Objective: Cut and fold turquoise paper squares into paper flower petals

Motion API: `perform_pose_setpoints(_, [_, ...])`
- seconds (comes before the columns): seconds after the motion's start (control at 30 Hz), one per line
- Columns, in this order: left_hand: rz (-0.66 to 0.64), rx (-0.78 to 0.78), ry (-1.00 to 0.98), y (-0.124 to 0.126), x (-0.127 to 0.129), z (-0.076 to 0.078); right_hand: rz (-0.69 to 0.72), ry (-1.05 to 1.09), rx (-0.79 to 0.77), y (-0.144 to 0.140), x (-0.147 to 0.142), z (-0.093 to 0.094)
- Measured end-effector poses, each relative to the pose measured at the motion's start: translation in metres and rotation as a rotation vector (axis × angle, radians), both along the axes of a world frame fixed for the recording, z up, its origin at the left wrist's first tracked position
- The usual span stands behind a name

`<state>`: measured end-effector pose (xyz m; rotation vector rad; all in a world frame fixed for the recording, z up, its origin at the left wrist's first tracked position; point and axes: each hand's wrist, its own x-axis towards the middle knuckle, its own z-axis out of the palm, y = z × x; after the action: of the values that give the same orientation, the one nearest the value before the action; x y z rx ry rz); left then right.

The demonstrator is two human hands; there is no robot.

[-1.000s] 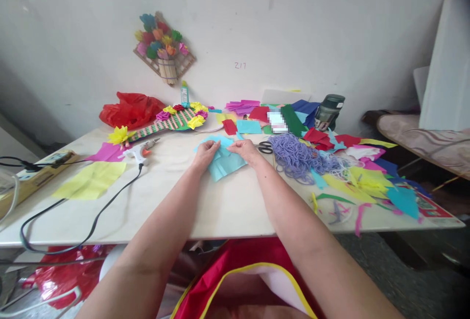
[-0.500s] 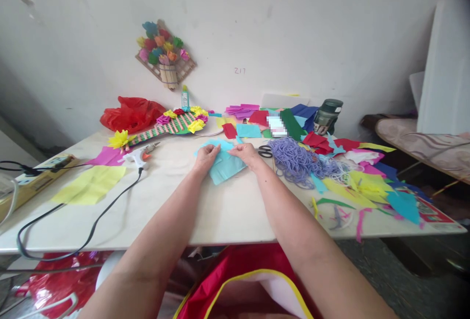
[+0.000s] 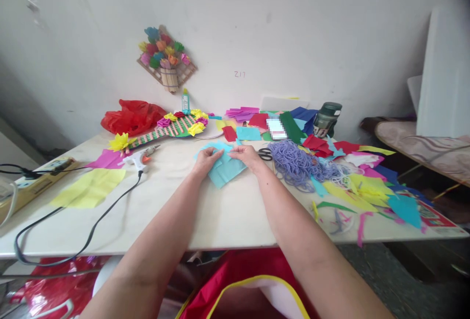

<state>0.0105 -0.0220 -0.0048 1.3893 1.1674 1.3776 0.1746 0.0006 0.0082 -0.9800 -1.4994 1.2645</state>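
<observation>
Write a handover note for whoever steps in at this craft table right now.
Left hand: fingers pinching the near-left edge of the light blue tissue paper on the table.
Right hand: fingers pressing the same paper's far-right edge.
Nearby: scissors just right of the right hand, purple cord pile beyond them, glue gun to the left, plugged in by its black cable.
Done: blue sheets lie stacked and partly creased.
Left: no finished blue shape is visible yet; the paper is still flat.

Paper sheets (image 3: pixel 224 168) mid-table (image 3: pixel 227 211), scissors (image 3: pixel 264 152) just right, glue gun (image 3: pixel 141 156) well left.
</observation>
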Motion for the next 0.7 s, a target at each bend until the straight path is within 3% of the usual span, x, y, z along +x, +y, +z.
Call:
perform_pose_setpoints(0.23, [-0.007,-0.030,-0.027,0.0004,0.0004,0.0006,-0.051,-0.033,0.024,0.0042,0.0005,-0.0022])
perform_pose_setpoints(0.5, [0.025,0.048,0.081,0.0030,-0.0005,-0.0008,0.018,-0.009,0.024,0.0054,-0.0002,-0.0048])
perform_pose_setpoints(0.7, [-0.002,0.018,0.074,0.0017,0.0005,0.0006,-0.027,-0.037,0.034,0.0053,-0.0019,-0.0053])
